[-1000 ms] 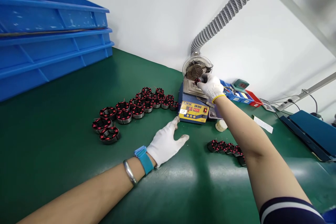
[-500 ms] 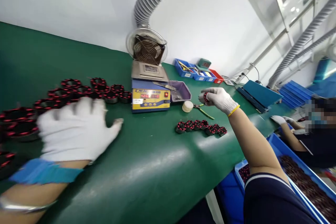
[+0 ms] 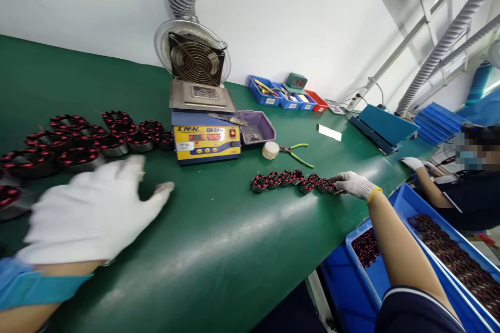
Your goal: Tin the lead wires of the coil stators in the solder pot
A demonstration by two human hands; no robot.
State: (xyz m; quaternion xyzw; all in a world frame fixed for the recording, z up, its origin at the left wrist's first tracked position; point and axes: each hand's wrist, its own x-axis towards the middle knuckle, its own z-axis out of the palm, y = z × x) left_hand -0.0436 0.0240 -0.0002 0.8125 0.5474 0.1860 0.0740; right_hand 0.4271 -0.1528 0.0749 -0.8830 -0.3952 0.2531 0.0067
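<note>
My left hand (image 3: 88,210), in a white glove with a blue band at the wrist, is held over the green bench with the thumb spread wide; its fingers are slightly blurred. Just beyond it stands a cluster of larger ring-shaped motor stators (image 3: 113,144), black with red marks, and the hand hides part of them. Over to the right, my gloved right hand (image 3: 353,186) has its fingertips closed on a small motor stator (image 3: 333,187). That stator is at the right end of a short row of small stators (image 3: 287,178) standing on the bench.
A yellow and blue soldering station (image 3: 207,143) sits below a fan (image 3: 197,62). Beside it are a purple tray (image 3: 263,127), a round pale tin (image 3: 270,150) and green-handled pliers (image 3: 299,155). Blue bins (image 3: 375,281) hold parts at right, near another person (image 3: 469,197).
My right hand has come down and nearer with the small stator, from above the pliers to the row's right end. A white strip behind it now shows. The view has shifted; my left hand stays open.
</note>
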